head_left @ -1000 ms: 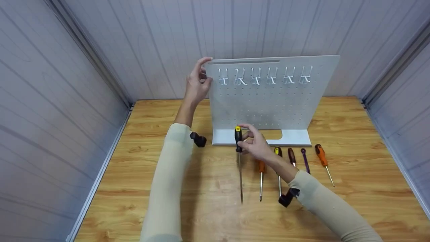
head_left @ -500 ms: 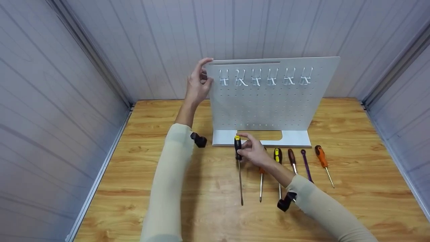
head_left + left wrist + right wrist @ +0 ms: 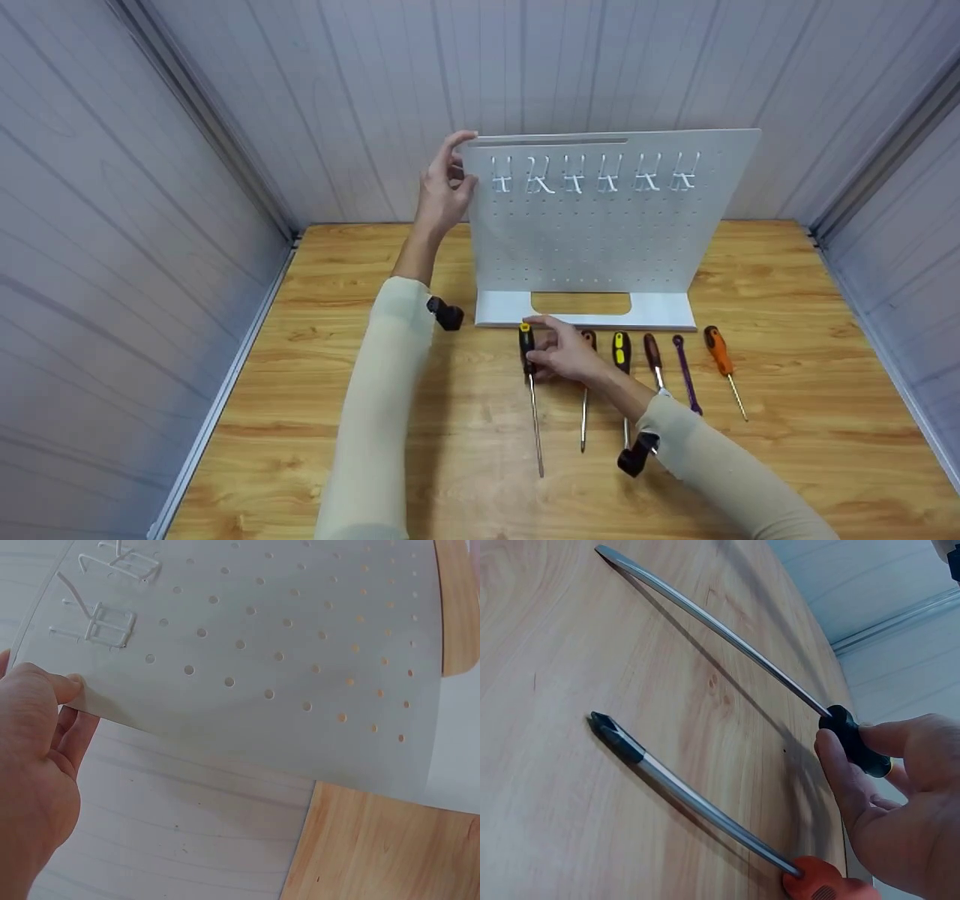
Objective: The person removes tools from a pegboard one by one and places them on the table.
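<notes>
Thumb and fingers of my left hand [image 3: 444, 187] grip the upper left edge of a white pegboard [image 3: 592, 244]; the left wrist view shows the thumb on the front face and fingers behind. My right hand [image 3: 568, 355] pinches the black, yellow-tipped handle of a long flathead screwdriver [image 3: 727, 634] between thumb and fingers. Its blade points toward me, the tip right at the tabletop, and a shadow runs beside the shaft. Nearest to that hand lies an orange-handled Phillips screwdriver [image 3: 697, 799], its handle partly covered by the hand in the head view.
White wire hooks [image 3: 574, 180] line the board's upper part. Right of the hand lie a black-and-yellow screwdriver [image 3: 621, 351], a dark-red-handled tool [image 3: 652, 354], a purple wrench [image 3: 685, 375] and another orange screwdriver [image 3: 717, 350]. Panelled walls [image 3: 360, 112] enclose the wooden table [image 3: 300, 420].
My right hand has come down and toward me with the flathead screwdriver, lowering it to the table left of the other tools. My left hand keeps its grip on the board.
</notes>
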A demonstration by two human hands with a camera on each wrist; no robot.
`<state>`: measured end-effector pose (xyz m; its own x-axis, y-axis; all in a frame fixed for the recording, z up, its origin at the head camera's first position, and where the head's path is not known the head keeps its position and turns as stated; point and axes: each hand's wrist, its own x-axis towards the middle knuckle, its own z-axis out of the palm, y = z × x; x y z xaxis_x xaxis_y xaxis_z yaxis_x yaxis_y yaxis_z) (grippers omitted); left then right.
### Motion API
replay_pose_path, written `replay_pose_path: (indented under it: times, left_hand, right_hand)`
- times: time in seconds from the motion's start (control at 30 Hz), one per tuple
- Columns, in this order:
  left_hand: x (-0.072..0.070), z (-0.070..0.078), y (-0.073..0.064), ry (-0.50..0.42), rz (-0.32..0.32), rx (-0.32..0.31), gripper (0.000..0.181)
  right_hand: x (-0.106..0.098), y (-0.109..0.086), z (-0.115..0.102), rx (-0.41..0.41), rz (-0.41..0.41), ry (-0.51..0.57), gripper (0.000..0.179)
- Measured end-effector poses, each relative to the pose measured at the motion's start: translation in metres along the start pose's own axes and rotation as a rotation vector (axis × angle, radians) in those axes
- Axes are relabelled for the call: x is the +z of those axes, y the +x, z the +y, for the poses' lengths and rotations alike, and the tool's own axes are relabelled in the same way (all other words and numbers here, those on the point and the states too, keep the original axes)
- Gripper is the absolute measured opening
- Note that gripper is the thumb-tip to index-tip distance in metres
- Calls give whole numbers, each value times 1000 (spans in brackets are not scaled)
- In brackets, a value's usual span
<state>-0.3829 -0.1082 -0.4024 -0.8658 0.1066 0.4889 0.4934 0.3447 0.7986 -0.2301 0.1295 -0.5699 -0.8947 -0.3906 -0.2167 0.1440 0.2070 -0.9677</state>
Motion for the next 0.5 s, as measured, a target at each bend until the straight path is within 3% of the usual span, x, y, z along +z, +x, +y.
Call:
replay_pose_path:
  times: [0.5]
  left_hand:
    - [0,0,0,1,2,-13,58]
  right_hand:
    - [4,4,9,62,44,-40,71]
